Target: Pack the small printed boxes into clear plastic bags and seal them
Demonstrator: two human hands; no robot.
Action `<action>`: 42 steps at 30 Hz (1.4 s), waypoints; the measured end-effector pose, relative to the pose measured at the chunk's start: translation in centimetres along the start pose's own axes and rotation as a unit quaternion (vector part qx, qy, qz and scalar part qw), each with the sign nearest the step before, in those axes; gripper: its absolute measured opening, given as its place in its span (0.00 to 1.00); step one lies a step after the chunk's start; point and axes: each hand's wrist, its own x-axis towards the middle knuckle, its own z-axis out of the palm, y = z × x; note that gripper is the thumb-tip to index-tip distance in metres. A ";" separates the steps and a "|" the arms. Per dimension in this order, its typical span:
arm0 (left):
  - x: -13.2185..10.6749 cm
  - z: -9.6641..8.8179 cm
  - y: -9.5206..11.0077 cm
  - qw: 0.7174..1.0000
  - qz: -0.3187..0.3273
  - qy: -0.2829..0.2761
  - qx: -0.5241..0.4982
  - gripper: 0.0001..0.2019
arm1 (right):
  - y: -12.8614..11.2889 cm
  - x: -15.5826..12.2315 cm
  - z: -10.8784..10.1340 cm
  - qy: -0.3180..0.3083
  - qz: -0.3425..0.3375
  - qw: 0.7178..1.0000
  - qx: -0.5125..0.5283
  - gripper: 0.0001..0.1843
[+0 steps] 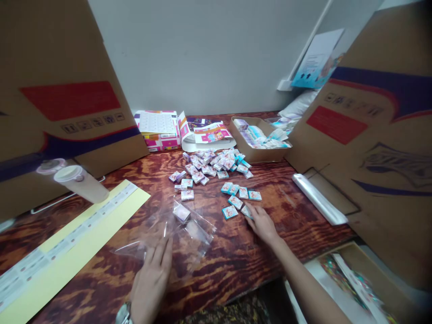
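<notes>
My left hand (154,270) lies flat with its fingers stretched out on the near left part of a clear plastic bag (199,220). A small purple-and-white box (182,213) rests at the bag, just beyond my fingertips; whether it is inside or on top I cannot tell. My right hand (262,225) has its thumb and fingers closed about a small blue-and-white box (247,211), partly covered by the fingers. Several similar boxes (230,212) lie close by, to its left and beyond it. Farther back is a loose pile of small purple and blue boxes (209,164).
A cardboard tray (259,155) of packets stands at the back, beside pink cartons (164,144). Large cardboard boxes (111,148) flank the table. At left are a bottle (84,184) and a yellow sheet with a label strip (84,240); at right, a plastic roll (319,200).
</notes>
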 end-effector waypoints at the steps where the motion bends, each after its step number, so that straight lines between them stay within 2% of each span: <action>1: 0.0 -0.1 0.0 1.000 -0.003 0.000 0.001 0.38 | -0.3 0.3 -0.3 0.003 -0.013 1.000 0.019 0.26; 3: -0.1 -0.2 -0.1 1.000 -0.008 -0.005 0.002 0.38 | -1.6 1.3 -1.0 -0.006 -0.076 0.995 0.059 0.28; 6: -0.1 -0.4 -0.1 1.000 -0.017 -0.022 0.001 0.38 | -3.8 3.1 -1.1 -0.080 -0.190 0.977 0.059 0.27; 8: 0.0 -0.5 -0.2 0.999 -0.018 -0.027 -0.004 0.38 | -4.8 3.9 -0.5 -0.119 -0.213 0.970 0.019 0.26; 10: 0.0 -0.5 -0.2 1.000 -0.017 -0.023 -0.012 0.38 | -5.4 4.0 0.0 -0.128 -0.205 0.970 -0.015 0.26; 13: -0.1 -0.3 -0.3 0.999 -0.020 -0.015 -0.021 0.37 | -5.3 3.5 -0.3 -0.094 -0.178 0.979 -0.014 0.28; 17: -0.2 -0.2 -0.2 0.999 -0.020 -0.023 -0.027 0.37 | -3.7 3.5 -1.3 0.007 -0.065 0.997 0.030 0.32; 19: -0.2 -0.2 -0.2 0.999 -0.022 -0.025 -0.024 0.38 | -3.0 3.8 -1.1 0.004 -0.043 0.998 0.038 0.32; 22: -0.2 -0.2 -0.1 0.999 -0.026 -0.023 -0.019 0.39 | -2.6 4.0 0.1 -0.051 -0.053 0.997 0.026 0.32; 26: -0.3 -0.1 -0.1 0.999 -0.017 -0.021 -0.021 0.39 | -2.8 3.8 1.4 -0.046 -0.054 0.996 0.054 0.33; 28: -0.3 -0.1 -0.1 0.999 -0.016 -0.023 -0.021 0.38 | -3.2 3.7 1.4 -0.049 -0.057 0.995 0.067 0.34; 32: -0.1 -0.2 -0.1 0.999 -0.015 -0.032 -0.016 0.39 | -4.1 3.3 0.7 -0.073 -0.032 0.996 0.031 0.37; 36: -0.2 -0.2 -0.1 0.999 -0.016 -0.035 -0.023 0.39 | -4.2 2.8 -0.5 -0.033 -0.063 0.996 0.050 0.38; 42: -0.5 0.3 0.0 0.998 -0.028 -0.041 -0.027 0.37 | -3.6 2.0 -0.3 0.023 -0.080 0.994 0.069 0.23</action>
